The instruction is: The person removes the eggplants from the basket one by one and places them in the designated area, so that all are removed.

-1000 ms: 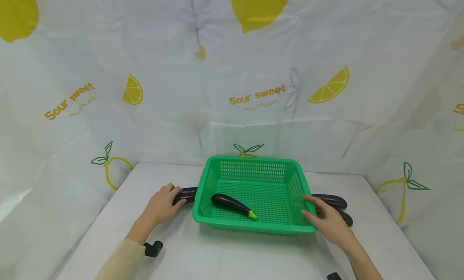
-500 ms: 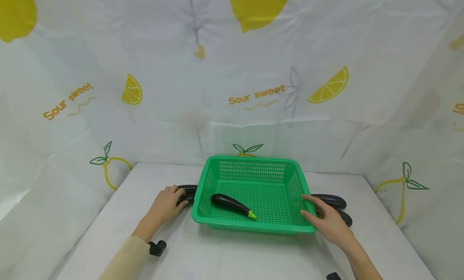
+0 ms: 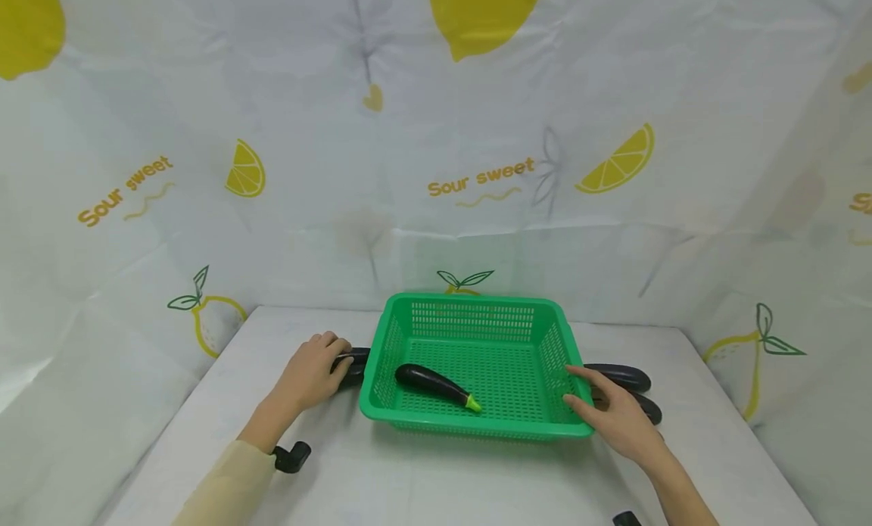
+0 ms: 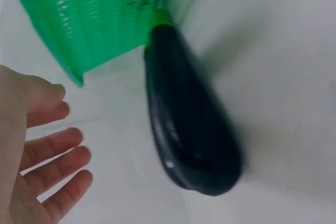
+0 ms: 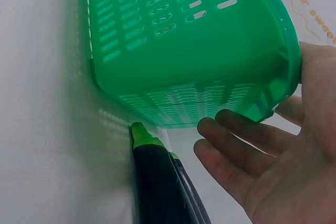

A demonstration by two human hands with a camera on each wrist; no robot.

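Observation:
A green plastic basket (image 3: 477, 427) stands mid-table with one eggplant (image 3: 436, 384) lying in it, its green stem end pointing right. My right hand (image 3: 616, 416) grips the basket's right rim, thumb and a finger over the edge, other fingers along the outer wall in the right wrist view. Left of the basket, my left hand (image 3: 309, 375) is at a pair of dark eggplants (image 4: 184, 114), partly hiding them in the head view. Its fingers (image 4: 58, 166) are spread and apart from them in the left wrist view.
Two more eggplants (image 3: 620, 377) lie side by side right of the basket, under the right hand's side; their green stem ends face the basket wall. A white cloth with lemon prints (image 3: 504, 246) hangs behind the white table (image 3: 436, 480).
The left hand has shifted slightly right and back over the left eggplants, and the nearer of these sits a little closer to the basket. The right hand and basket stay put.

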